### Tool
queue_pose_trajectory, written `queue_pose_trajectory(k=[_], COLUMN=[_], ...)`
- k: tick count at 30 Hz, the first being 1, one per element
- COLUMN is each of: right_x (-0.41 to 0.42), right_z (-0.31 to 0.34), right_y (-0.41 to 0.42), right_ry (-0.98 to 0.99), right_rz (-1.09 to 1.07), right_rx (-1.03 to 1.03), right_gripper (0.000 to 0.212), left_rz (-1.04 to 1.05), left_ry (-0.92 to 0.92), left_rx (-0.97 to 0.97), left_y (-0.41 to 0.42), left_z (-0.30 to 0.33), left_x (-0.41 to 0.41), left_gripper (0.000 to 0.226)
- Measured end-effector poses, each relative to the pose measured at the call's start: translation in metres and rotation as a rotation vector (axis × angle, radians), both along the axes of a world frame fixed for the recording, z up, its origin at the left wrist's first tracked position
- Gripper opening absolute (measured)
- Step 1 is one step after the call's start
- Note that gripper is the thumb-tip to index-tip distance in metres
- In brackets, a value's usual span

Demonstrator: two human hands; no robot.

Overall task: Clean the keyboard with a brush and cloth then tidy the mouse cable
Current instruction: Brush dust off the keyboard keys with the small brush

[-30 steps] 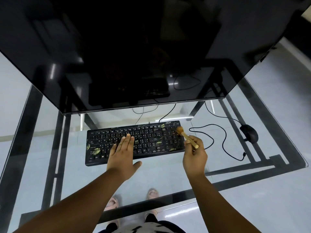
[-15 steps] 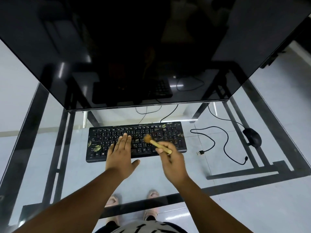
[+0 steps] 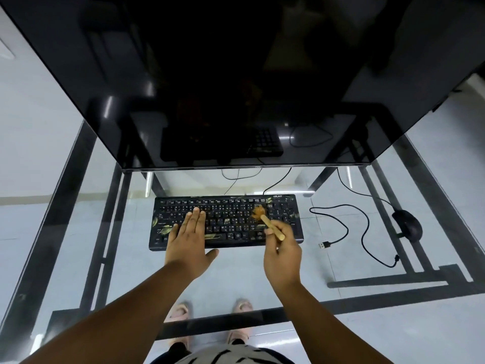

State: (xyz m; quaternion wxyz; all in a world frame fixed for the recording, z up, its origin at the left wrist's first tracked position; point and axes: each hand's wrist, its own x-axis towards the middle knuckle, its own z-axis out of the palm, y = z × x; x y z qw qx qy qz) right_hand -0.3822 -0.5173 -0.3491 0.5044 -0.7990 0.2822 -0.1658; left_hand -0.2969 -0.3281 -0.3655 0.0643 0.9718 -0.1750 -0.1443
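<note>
A black keyboard [image 3: 231,206] lies on the glass desk, with bits of leaf debris scattered on its keys. My left hand [image 3: 187,240] rests flat on its left half, fingers together. My right hand [image 3: 282,252] grips a small wooden-handled brush [image 3: 265,219], whose brown bristles touch the keys on the right side near the number pad. A black mouse [image 3: 407,225] sits to the right, and its black cable [image 3: 364,229] loops loosely across the glass, ending in a free USB plug [image 3: 325,245]. No cloth is visible.
A large dark monitor [image 3: 236,74] leans over the back of the desk, close above the keyboard. The glass desk top [image 3: 236,279] shows its black frame and my feet on the floor beneath. More cables run behind the keyboard.
My right hand swept the brush from the keyboard's right end to its middle, then back toward the right side. My left hand stayed flat on the keys.
</note>
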Motion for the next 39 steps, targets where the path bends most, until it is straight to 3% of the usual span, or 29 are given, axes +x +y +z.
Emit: queue_pose_trajectory(k=[3,6,8,12,17,20,23,25,28,30,33,35,39], right_x=[0.004,0.012,0.02,0.035,0.052,0.058,0.057,0.055,0.053,0.051,0.048,0.044,0.037], right_z=[0.002,0.005,0.011,0.017,0.012,0.007,0.0,0.001,0.006,0.005,0.0,0.002,0.01], right_y=[0.003,0.005,0.016,0.051,0.106,0.128,0.13,0.126,0.129,0.134,0.134,0.133,0.147], right_ry=[0.023,0.001,-0.074,-0.099,-0.084,-0.018,0.05,0.011,-0.064,-0.003,0.068,0.0,-0.015], right_rz=[0.111,-0.071,-0.083,0.074,0.238,0.339,0.161,0.026,0.153,0.272,0.069,-0.006,0.389], right_rx=[-0.022,-0.034,0.002,0.02,0.099,0.03,-0.141,-0.147,0.003,0.007,-0.159,-0.124,0.071], right_gripper=[0.016,0.018,0.016,0.009,0.015,0.016,0.015,0.016,0.011,0.007,0.009,0.013,0.01], left_rz=[0.03,0.075,0.091,0.109,0.138,0.14,0.093,0.064,0.037,0.024,0.002,-0.014,-0.034], left_ry=[-0.002,-0.002,-0.006,0.016,0.098,0.169,0.185,0.185,0.189,0.193,0.208,0.218,0.227], left_rx=[-0.005,-0.028,-0.03,-0.028,-0.069,-0.055,-0.039,-0.033,-0.026,-0.02,-0.017,-0.018,-0.022], left_y=[0.015,0.033,0.048,0.075,0.105,0.119,0.128,0.132,0.135,0.137,0.139,0.141,0.144], left_z=[0.0,-0.001,0.0,0.0,-0.003,-0.008,-0.012,-0.014,-0.015,-0.015,-0.014,-0.012,-0.01], left_x=[0.003,0.008,0.012,0.019,0.025,0.026,0.026,0.027,0.028,0.029,0.031,0.032,0.033], left_gripper=[0.096,0.098,0.1,0.105,0.112,0.114,0.112,0.112,0.111,0.111,0.112,0.112,0.113])
